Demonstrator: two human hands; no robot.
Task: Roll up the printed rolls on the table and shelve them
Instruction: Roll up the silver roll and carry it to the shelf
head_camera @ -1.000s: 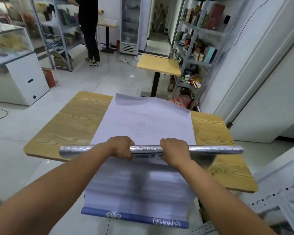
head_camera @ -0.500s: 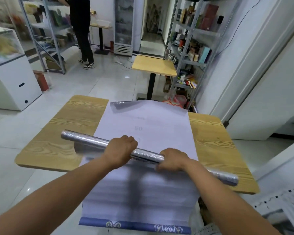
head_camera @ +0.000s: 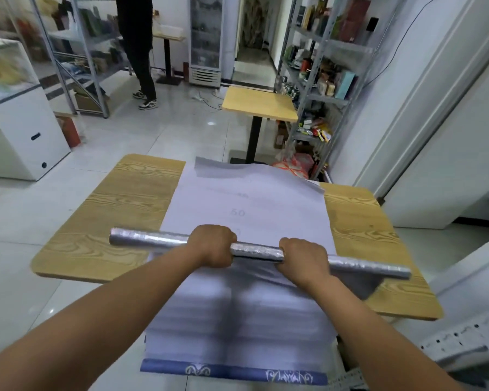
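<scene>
**Roll gripped in both hands over a wood-grain table.** A silver, foil-wrapped roll is held just above the near edge of the table. The left hand and the right hand are each clamped round the tube from above, with the fingers curled over it. A short stretch of tube is left bare between them.

The roll is held slightly askew. Its left end lies farther off over the table's left side. Its right end lies nearer, above the near right corner, where a shadow is cast on the wood.

Beneath it a pale printed sheet is spread down the middle of the table. The sheet's end is curled up at the far edge, and at the near edge the sheet is draped toward the floor. A faint "50" is seen on it, and the hanging end is finished with a blue patterned border.

Beyond the far edge a smaller table is seen beside a stocked metal shelving rack. A person in black is seen standing at the back left, and a white cabinet is placed at the left.
</scene>
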